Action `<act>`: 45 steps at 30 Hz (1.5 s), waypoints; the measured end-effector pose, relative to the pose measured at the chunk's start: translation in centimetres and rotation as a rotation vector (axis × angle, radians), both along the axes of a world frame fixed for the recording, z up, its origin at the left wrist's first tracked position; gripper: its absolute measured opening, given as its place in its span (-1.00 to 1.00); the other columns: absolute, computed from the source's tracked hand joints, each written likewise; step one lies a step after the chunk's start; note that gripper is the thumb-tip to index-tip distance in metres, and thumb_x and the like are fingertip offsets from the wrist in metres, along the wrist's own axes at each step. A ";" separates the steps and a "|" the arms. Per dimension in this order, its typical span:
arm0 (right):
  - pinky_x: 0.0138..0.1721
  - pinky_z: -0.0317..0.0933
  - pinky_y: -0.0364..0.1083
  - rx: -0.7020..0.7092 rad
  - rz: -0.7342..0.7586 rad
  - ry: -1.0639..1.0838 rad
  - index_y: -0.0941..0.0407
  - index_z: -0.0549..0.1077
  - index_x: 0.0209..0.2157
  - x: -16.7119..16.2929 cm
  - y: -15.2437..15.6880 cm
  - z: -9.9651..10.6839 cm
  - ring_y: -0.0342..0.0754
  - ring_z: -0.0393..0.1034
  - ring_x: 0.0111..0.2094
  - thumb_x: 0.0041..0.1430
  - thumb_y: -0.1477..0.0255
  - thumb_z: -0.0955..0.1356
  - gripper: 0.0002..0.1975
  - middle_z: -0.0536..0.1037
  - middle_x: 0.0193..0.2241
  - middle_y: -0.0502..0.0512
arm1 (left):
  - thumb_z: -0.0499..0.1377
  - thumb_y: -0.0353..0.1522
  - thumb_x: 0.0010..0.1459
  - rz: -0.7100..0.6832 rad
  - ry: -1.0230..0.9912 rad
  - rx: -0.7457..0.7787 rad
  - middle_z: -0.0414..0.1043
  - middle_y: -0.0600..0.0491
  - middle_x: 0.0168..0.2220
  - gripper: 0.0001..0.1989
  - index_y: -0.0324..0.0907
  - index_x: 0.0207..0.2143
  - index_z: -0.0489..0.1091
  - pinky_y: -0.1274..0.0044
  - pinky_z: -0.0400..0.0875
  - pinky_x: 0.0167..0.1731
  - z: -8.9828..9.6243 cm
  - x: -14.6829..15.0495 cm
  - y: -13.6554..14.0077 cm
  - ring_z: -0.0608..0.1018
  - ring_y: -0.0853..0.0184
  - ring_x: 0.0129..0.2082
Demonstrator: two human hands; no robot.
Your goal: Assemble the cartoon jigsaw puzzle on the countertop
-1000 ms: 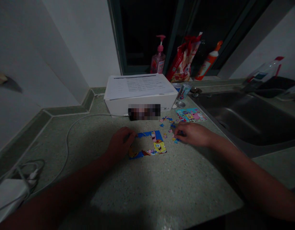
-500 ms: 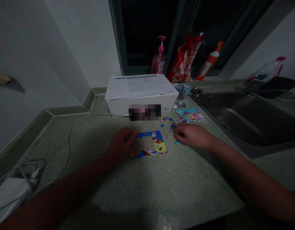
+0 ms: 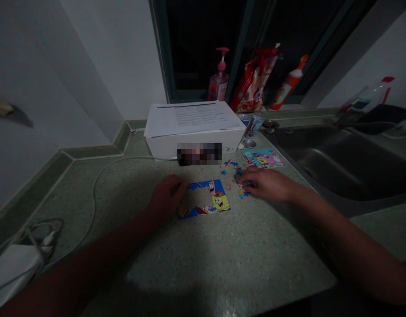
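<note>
A partly assembled jigsaw puzzle (image 3: 220,200) with yellow cartoon figures on blue lies on the counter. Its border is joined around a bare middle. My left hand (image 3: 168,196) rests at its left edge, fingers curled and thumb against the upper left corner, holding it. My right hand (image 3: 267,182) is bent low over loose puzzle pieces (image 3: 241,193) to the right of the puzzle. Its thumb and fingers are drawn together among the pieces; what lies between them is too dark and small to make out. More loose pieces (image 3: 231,164) lie beyond the fingertips.
A colourful cartoon picture card (image 3: 264,157) lies beside the sink (image 3: 322,163). Behind stands a white box (image 3: 193,121) with a phone (image 3: 199,155) leaning on it, its cable (image 3: 94,189) running left. A can (image 3: 255,125), pump bottle (image 3: 218,83) and red bag (image 3: 254,83) stand farther back.
My right hand has shifted slightly among the loose pieces, and a few more pieces show under its fingers. The left hand and the puzzle stay where they were.
</note>
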State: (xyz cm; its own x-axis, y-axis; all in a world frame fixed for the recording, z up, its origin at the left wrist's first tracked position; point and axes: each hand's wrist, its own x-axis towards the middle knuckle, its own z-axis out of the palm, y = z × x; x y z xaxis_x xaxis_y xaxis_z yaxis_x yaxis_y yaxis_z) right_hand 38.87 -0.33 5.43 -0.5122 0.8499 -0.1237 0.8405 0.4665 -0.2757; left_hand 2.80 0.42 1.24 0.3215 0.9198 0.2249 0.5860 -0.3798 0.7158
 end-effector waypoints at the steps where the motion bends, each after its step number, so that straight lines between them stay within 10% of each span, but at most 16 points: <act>1: -0.02 0.41 0.01 -0.002 -0.002 -0.006 -0.01 0.63 -0.04 -0.1 0.0 0.0 0.07 0.59 -0.06 0.29 0.47 0.37 -0.73 0.64 -0.01 0.13 | 0.07 -0.22 0.37 -0.001 0.001 -0.003 0.53 0.02 -0.30 -0.73 -0.09 -0.32 0.48 0.35 0.48 -0.11 0.0 0.0 0.0 0.56 0.21 -0.25; 45: -0.16 0.35 0.06 0.116 -0.052 -0.088 0.08 0.52 -0.10 -2.0 -1.1 0.1 0.14 0.57 -0.16 0.18 0.40 0.36 -0.76 0.63 -0.14 0.20 | 0.07 -0.27 0.35 -0.002 -0.012 0.041 0.52 0.02 -0.33 -0.74 -0.11 -0.35 0.49 0.35 0.47 -0.15 0.1 0.2 -0.1 0.56 0.21 -0.27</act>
